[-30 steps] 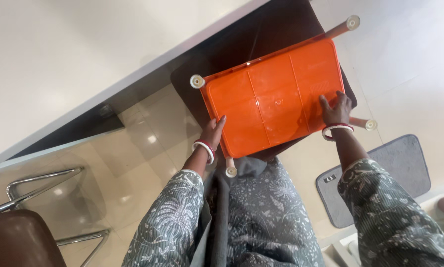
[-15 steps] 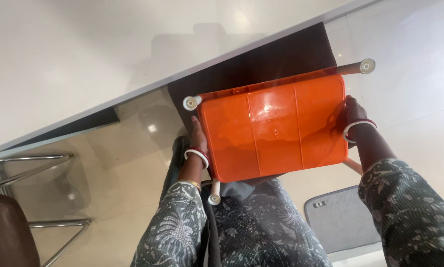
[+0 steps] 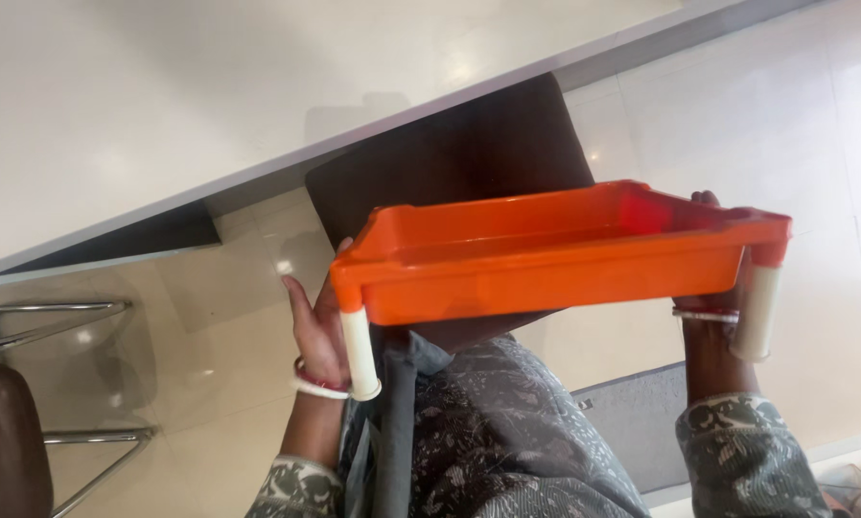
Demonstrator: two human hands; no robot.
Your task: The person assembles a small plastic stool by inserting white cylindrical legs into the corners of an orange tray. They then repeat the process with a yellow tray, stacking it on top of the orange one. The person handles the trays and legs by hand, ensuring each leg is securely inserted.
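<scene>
I hold an orange plastic tray (image 3: 546, 273) with short white legs in front of my body, its near long side facing me and its open top tilted up toward the table. My left hand (image 3: 317, 331) grips the tray's left end beside a white leg (image 3: 359, 353). My right hand (image 3: 713, 317) grips the right end, just left of another white leg (image 3: 758, 312). The tray's inside looks bare. Both wrists carry white and red bangles.
A white tabletop (image 3: 162, 115) fills the upper left, its edge running diagonally. A dark brown chair seat (image 3: 459, 158) lies behind the tray. A metal-framed chair (image 3: 9, 422) stands at lower left. A grey mat (image 3: 632, 427) lies on the glossy tile floor.
The tray was seen from its underside, legs pointing toward me; it has tipped over so its near side wall and open top show. Both hands stayed on its ends.
</scene>
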